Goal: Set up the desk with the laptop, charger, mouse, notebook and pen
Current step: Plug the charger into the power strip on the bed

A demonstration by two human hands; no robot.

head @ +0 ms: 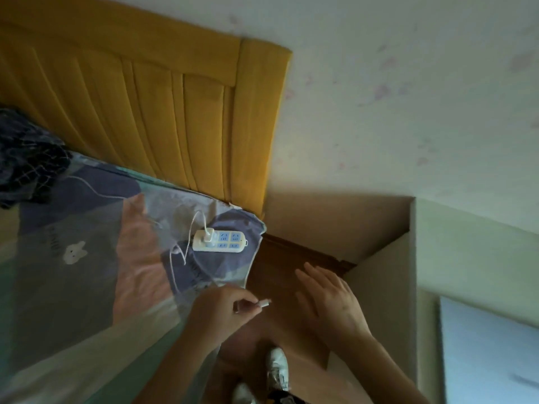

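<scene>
Rightward, left hand [221, 309] pinches charger plug [264, 303].

Left grip [224, 309] pinched closed; right grip [331, 301] flat, fingers spread.

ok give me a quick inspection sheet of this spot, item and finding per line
surface: patterned bed sheet; no desk in view
job's things: white charger plug in the power strip on the bed; laptop, mouse, notebook, pen: nothing seen
clutter: dark checked cloth
grippers: left hand pinches the cable connector; right hand open, empty
cables: white cable loose across the sheet
surroundings: yellow headboard, wall, cardboard box, white shoes
</scene>
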